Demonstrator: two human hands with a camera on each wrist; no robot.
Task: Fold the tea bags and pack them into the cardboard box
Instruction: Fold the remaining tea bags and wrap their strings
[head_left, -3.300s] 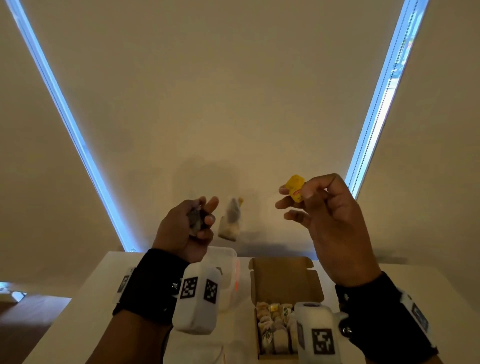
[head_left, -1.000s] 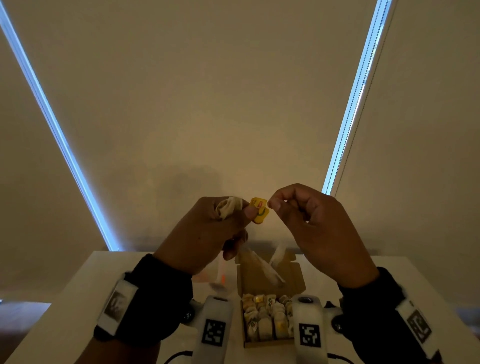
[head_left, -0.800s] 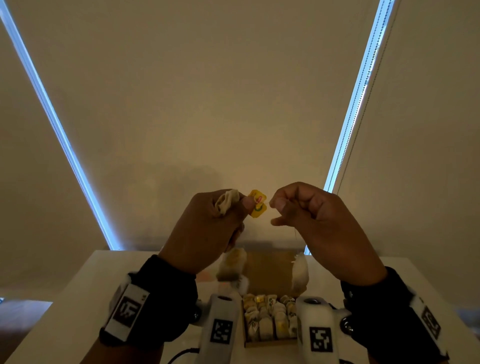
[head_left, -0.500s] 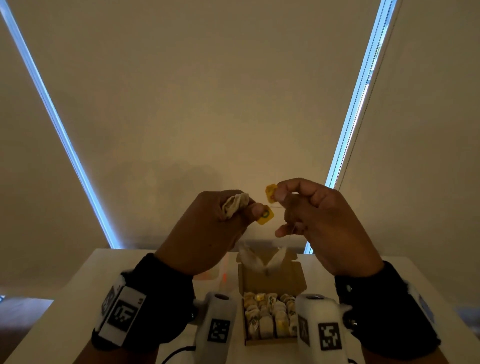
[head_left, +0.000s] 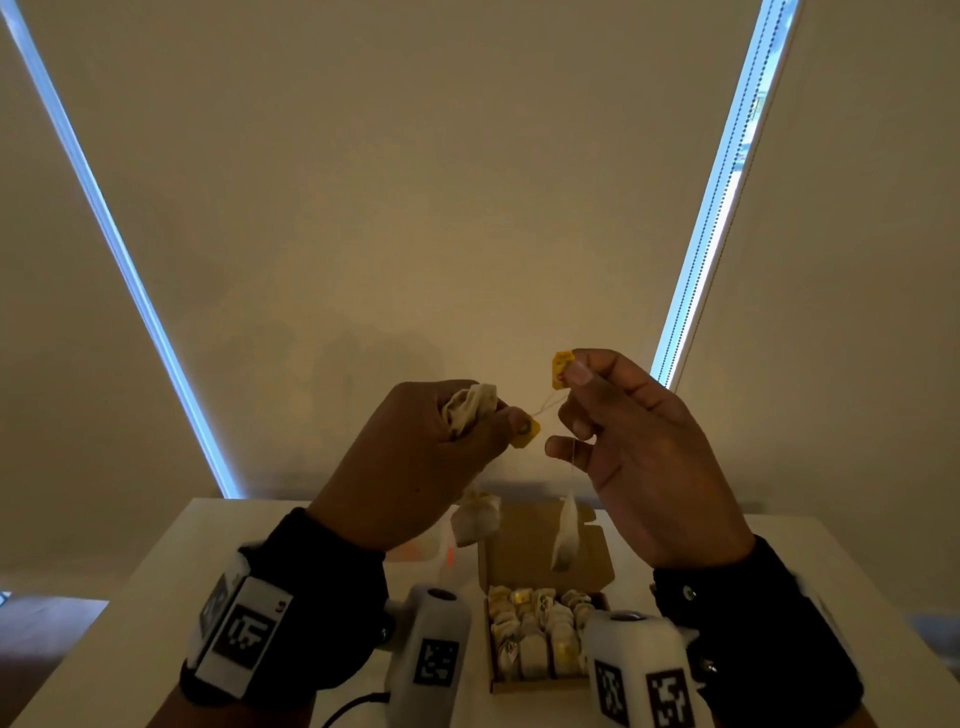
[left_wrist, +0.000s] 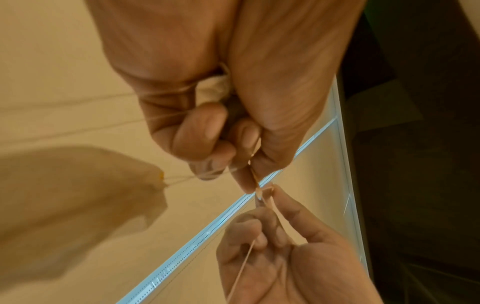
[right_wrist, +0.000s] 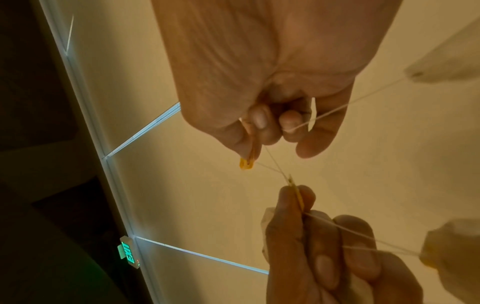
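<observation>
My left hand (head_left: 511, 423) is raised over the table, gripping a crumpled tea bag (head_left: 470, 408) in its palm and pinching a yellow tag (head_left: 524, 431) at its fingertips. A second tea bag (head_left: 475, 522) hangs on a string below it. My right hand (head_left: 569, 374) pinches another yellow tag (head_left: 562, 368). Its string runs over a finger down to a hanging tea bag (head_left: 566, 535). Thin crossed strings join the two tags (right_wrist: 275, 166). The open cardboard box (head_left: 524, 551) lies below on the table, with several folded tea bags (head_left: 535, 634) packed in it.
The white table (head_left: 156, 623) carries a clear plastic container (head_left: 415, 548) left of the box, mostly hidden behind my left wrist. A dark cable (head_left: 353, 706) lies near the front edge. Closed blinds fill the wall behind, and a green exit sign (right_wrist: 128, 255) shows in the right wrist view.
My right hand took hold of a yellow tag and drew it up and to the right, away from the left hand's tag. The hanging bags have swung below the hands.
</observation>
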